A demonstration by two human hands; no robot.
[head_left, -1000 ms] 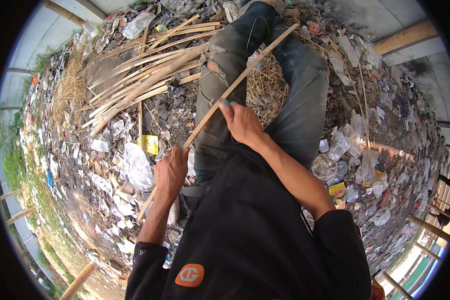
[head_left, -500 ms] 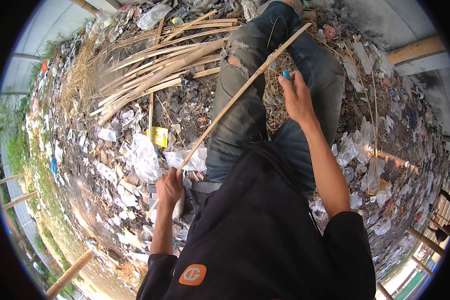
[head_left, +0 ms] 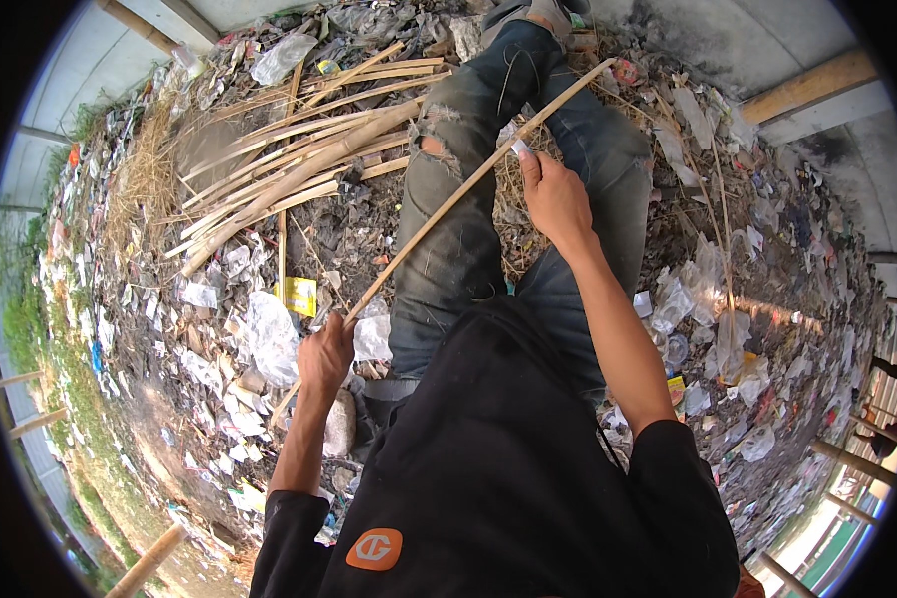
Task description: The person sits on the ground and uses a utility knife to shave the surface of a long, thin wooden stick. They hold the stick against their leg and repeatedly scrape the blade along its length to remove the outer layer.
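A long, thin bamboo strip (head_left: 439, 217) slants across my jeans, from lower left to a far end beyond my right knee. My left hand (head_left: 326, 355) is closed around its lower part, with a short tail showing past the fist. Close beside the strip's upper half, my right hand (head_left: 558, 199) is closed on a small tool with a pale, flat tip (head_left: 519, 147). The tip is at or near the strip; whether they touch I cannot tell. Most of the tool is hidden in my fingers.
A pile of split bamboo strips (head_left: 309, 149) lies to the left of my legs (head_left: 448, 239). Litter covers the ground, including a clear plastic bag (head_left: 271, 334) and a yellow packet (head_left: 300, 296). A grey stone (head_left: 340, 424) sits near my left forearm. Pale walls (head_left: 658, 50) stand at the back.
My right hand has moved left, up to the bamboo strip, and turned; a blue part of its tool showed before, now a pale tip does. My left hand keeps hold of the strip.
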